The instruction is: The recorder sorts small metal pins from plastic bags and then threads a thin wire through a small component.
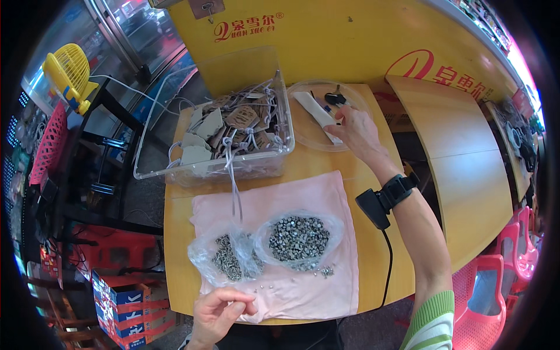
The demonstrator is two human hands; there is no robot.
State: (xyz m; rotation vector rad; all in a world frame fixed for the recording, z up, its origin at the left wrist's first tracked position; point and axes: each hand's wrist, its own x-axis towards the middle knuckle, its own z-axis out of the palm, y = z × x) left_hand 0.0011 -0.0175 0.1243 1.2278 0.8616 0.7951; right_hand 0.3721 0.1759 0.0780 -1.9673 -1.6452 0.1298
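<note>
Head view, left hand (214,318) nearly pinched, right hand (359,131) half-curled over tray (303,130)

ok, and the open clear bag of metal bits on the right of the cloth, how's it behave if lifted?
Probably floppy: the bag is thin, crumpled film. Likely heavy for its size, since the metallic-looking bits fill it densely. Apt to spill if tilted: its mouth looks wide open, and loose pieces lie beside it on the pink cloth.
</note>
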